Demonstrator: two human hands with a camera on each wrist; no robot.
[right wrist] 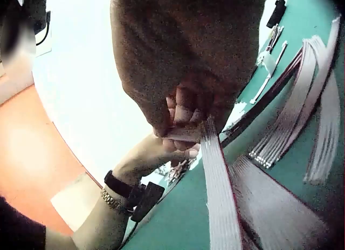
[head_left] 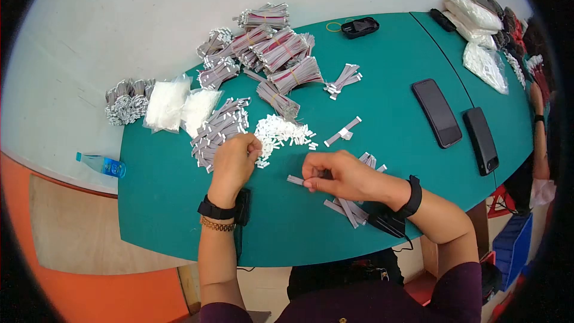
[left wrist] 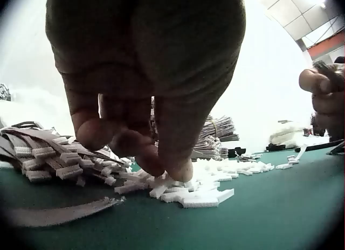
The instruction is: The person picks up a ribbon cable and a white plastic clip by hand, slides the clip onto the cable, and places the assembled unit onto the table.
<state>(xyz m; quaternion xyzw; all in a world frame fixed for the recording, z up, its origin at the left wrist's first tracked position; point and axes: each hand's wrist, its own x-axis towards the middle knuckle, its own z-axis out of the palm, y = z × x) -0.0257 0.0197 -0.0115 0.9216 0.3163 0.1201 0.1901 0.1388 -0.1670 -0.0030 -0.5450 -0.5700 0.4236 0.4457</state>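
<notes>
My left hand [head_left: 235,158] reaches down at the near edge of a heap of small white plastic connectors [head_left: 280,130]. In the left wrist view its thumb and forefinger come together on white connectors [left wrist: 199,198] at the heap's edge. Just left of it lies a pile of grey ribbon cables [head_left: 221,125] with white ends. My right hand [head_left: 341,173], to the right of the heap, pinches a flat grey ribbon cable [right wrist: 220,191] between thumb and curled fingers; its short end [head_left: 295,179] points left. Loose ribbon cables [head_left: 348,210] lie beneath the right wrist.
Banded cable bundles [head_left: 281,48] are stacked at the back, with bags of white parts [head_left: 167,104] on the left. A phone [head_left: 436,112] and a black device [head_left: 481,140] lie on the right. A bottle [head_left: 101,165] is off the left edge. Another person's arm [head_left: 540,143] shows at far right.
</notes>
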